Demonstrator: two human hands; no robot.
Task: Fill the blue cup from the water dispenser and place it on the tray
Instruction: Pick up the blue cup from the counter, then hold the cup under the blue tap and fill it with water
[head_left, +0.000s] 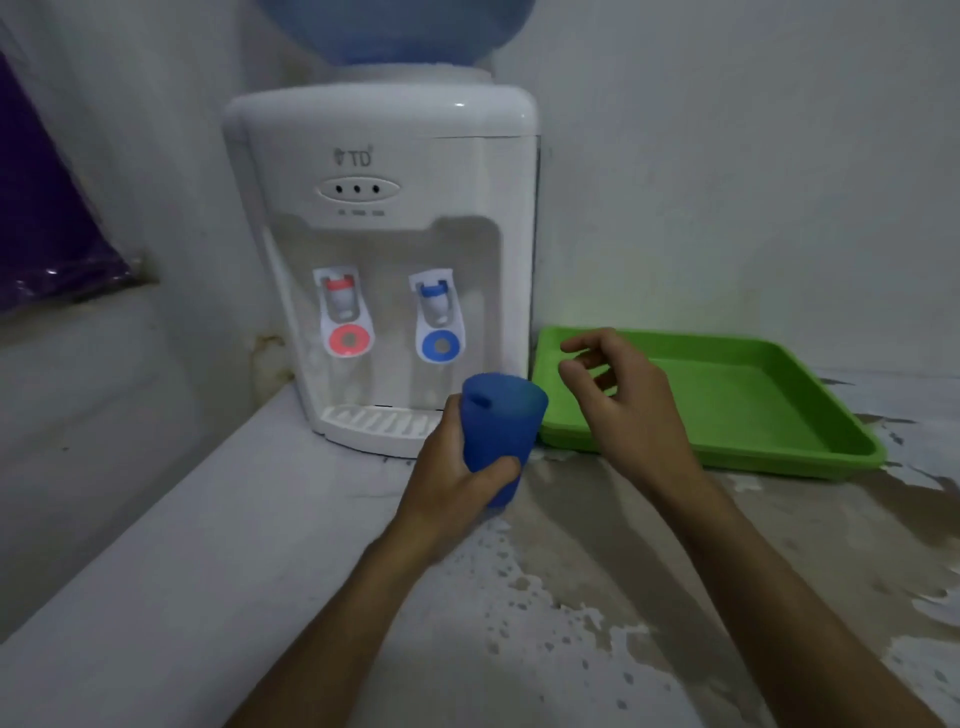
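Note:
My left hand (457, 478) grips the blue cup (501, 426), held upright in the air just in front of the dispenser's drip grille (374, 418). The white water dispenser (384, 249) stands at the back, with a red tap (345, 312) on the left and a blue tap (439, 314) on the right. The cup is below and slightly right of the blue tap. My right hand (618, 395) hovers with its fingers loosely curled and apart, holding nothing, over the left edge of the green tray (779, 405). The tray lies right of the dispenser with nothing in it.
A large blue water bottle (395, 31) sits on top of the dispenser. The counter (571, 597) has a worn, blotchy surface. A purple plastic-wrapped thing (47, 218) hangs at the left wall. White walls close the back and the left.

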